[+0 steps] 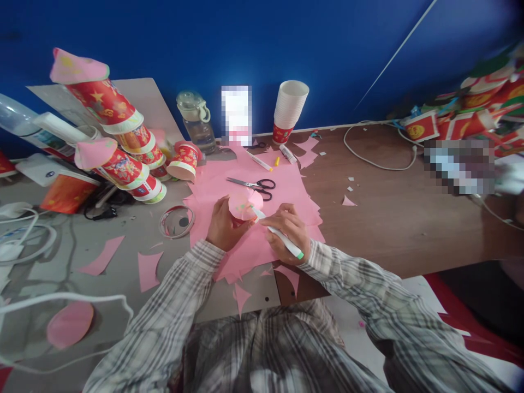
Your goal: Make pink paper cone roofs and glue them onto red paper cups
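Your red cup point(238, 222) is in front of you, over the pink paper point(286, 183), with a pink top point(242, 200) covering its upper end. Green marks show on that top. Your left hand point(224, 224) grips the cup, its fingers and thumb closed around the side. Your right hand point(290, 230) grips a white marker point(286, 244), fingers closed on the barrel, the green end pointing back toward you. The marker's tip is at the right side of the pink top; you cannot tell for sure whether it touches.

Just beyond your hands, scissors point(262, 184) lie on the paper with the blades pointing left. Past them are a white pen point(259, 161), a small yellow piece point(277, 161) and a glue stick point(288, 154). To the left of the paper you have a roll of tape point(162, 225), pink scraps point(149, 271) and, nearer you, a pink disc point(70, 325).

Against the blue wall point(327, 49) stand a bottle point(196, 125) and a stack of cups point(292, 103). At your far left, two cup towers point(102, 106) lean over, topped in pink; at your far right is a pile of red cups point(454, 126), with a white cable point(347, 143) beside it.
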The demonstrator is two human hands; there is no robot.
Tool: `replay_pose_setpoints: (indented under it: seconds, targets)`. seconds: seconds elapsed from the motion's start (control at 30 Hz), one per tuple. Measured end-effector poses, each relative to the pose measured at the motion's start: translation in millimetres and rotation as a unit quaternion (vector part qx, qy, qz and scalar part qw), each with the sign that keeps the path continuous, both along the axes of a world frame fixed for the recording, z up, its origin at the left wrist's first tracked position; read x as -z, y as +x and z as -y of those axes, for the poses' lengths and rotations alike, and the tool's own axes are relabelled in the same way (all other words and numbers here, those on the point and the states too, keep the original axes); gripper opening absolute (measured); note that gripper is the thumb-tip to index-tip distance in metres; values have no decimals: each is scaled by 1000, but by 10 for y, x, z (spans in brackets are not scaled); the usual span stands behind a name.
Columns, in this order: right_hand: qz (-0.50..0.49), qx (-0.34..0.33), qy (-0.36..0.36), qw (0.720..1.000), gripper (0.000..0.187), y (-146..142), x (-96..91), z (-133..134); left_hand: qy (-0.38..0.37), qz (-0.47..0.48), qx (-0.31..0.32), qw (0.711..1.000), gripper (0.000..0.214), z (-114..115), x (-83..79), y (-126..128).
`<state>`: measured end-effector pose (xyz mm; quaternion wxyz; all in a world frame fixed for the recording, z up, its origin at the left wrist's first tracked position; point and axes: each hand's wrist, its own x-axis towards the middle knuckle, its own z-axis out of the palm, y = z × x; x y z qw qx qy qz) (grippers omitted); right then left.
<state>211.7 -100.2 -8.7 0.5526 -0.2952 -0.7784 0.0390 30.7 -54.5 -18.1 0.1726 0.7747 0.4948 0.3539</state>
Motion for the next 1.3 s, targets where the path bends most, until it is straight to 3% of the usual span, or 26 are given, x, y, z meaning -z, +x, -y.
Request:
replay_pose_setpoints:
  seconds: [0.47,0.87,1.0,1.3]
  targets:
    - [8,8,5,1000,29,-3,15,0,21,-7,7,1000,57,2,13,-3]
    - [34,34,-36,998,25,13,54,26,13,-6,6,1000,57,0,3,-4]
    - [12,16,-1,1000,28,10,55,3,8,-5,7,1000,55,-3,8,-7]
    - [11,12,3,1000,30,2,29,-5,10,-10,4,1000,57,5,22,-9]
